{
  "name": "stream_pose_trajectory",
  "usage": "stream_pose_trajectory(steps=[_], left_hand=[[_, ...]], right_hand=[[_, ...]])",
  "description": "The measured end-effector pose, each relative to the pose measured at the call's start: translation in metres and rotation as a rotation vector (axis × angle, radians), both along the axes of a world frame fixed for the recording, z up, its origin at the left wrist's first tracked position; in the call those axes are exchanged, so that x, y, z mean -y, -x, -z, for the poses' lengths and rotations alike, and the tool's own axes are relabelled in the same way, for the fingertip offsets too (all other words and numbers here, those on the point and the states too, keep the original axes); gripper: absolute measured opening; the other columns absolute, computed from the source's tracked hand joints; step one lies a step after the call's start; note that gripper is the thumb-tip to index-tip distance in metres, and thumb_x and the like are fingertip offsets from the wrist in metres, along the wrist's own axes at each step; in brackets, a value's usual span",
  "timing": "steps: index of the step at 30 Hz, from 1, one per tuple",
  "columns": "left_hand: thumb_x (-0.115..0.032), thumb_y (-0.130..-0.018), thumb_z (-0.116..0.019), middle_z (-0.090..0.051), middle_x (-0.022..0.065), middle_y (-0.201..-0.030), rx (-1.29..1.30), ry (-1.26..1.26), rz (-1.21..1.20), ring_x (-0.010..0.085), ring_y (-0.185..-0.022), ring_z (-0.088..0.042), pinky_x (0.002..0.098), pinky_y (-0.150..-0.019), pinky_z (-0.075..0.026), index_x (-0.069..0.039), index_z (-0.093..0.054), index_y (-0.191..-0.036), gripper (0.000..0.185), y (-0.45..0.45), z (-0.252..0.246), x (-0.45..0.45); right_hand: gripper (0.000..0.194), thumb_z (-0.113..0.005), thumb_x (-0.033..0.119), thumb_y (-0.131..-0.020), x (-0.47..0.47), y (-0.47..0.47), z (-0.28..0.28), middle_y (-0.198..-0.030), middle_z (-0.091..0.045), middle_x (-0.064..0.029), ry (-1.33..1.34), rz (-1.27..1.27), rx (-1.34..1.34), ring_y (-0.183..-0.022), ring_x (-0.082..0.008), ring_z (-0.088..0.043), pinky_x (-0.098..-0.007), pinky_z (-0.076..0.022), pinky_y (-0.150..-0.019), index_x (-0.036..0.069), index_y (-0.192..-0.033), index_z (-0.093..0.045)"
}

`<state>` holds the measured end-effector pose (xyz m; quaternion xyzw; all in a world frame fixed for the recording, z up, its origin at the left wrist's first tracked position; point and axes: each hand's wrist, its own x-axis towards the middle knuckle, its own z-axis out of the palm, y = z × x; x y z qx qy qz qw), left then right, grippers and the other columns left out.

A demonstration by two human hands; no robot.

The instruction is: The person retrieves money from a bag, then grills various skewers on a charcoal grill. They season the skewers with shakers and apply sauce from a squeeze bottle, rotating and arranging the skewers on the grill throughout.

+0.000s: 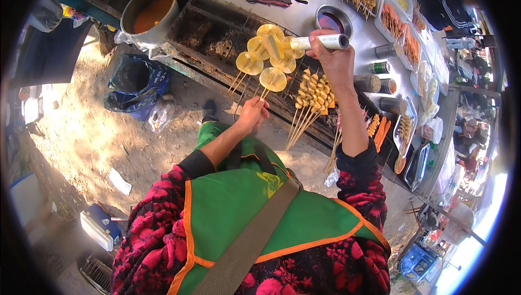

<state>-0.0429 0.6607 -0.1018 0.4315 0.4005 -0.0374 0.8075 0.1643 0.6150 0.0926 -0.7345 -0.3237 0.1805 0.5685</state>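
Note:
My left hand (253,112) pinches the thin wooden sticks of a skewer with a round, flat yellow slice (272,79) at its top. More round yellow slices on sticks (249,63) lie close by over the charcoal grill (203,36). My right hand (334,61) grips the white tubular handle of a basting brush (315,42). Its bristle end (273,47) lies across the slices at the back. Below my right hand, a bunch of skewers with yellow curled pieces (311,95) rests on the grill, sticks pointing towards me.
A large pot of orange-brown sauce (173,8) stands at the grill's left end. Behind my right hand is a metal bowl of dark liquid (349,22). Seasoning shakers (367,83) and trays of skewers (376,22) line the right side. A blue bag (140,101) sits on the ground.

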Motion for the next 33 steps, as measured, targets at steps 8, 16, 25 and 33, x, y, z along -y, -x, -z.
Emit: stream_pose_trajectory(steps=[8,16,25,33], left_hand=[[-0.024,-0.101,-0.038,-0.056,0.0092,-0.063,-0.013,0.024,-0.012,0.0106,-0.035,-0.039,0.0257,-0.031,-0.032,-0.002,-0.053,-0.094,0.027,0.0,-0.003,0.0],[-0.023,-0.1,-0.038,-0.056,0.0098,-0.064,-0.008,-0.011,0.007,0.0104,-0.035,-0.039,0.0256,-0.032,-0.031,-0.002,-0.054,-0.093,0.028,0.0,-0.002,-0.002],[-0.027,-0.099,-0.04,-0.06,0.0101,-0.069,-0.031,-0.022,0.046,0.0104,-0.037,-0.041,0.0251,-0.033,-0.034,-0.001,-0.054,-0.097,0.03,0.001,-0.008,-0.005],[-0.019,-0.089,-0.06,-0.063,0.0124,-0.074,0.03,-1.257,0.467,0.0302,-0.05,-0.057,0.0411,-0.05,-0.047,-0.005,-0.052,-0.111,0.027,0.045,-0.048,-0.037]], right_hand=[[0.021,-0.066,0.018,-0.089,0.052,0.033,-0.009,-0.087,-0.067,-0.0075,0.07,0.082,0.014,-0.069,-0.0129,-0.067,-0.0228,-0.0547,-0.066,0.0,-0.1,-0.065],[0.019,-0.067,0.016,-0.088,0.077,0.039,-0.004,-0.084,-0.065,-0.0059,0.028,0.119,-0.003,-0.071,-0.0118,-0.066,-0.022,-0.0516,-0.063,-0.001,-0.097,-0.065],[0.023,-0.068,0.019,-0.088,0.057,0.03,-0.009,-0.082,-0.068,-0.0086,0.078,0.234,-0.095,-0.064,-0.0116,-0.066,-0.0206,-0.0529,-0.059,-0.002,-0.098,-0.066],[0.022,-0.07,0.019,-0.087,0.024,0.028,-0.005,-0.081,-0.067,-0.0058,-0.036,0.136,-0.117,-0.066,-0.0098,-0.065,-0.022,-0.051,-0.06,-0.001,-0.096,-0.066]])
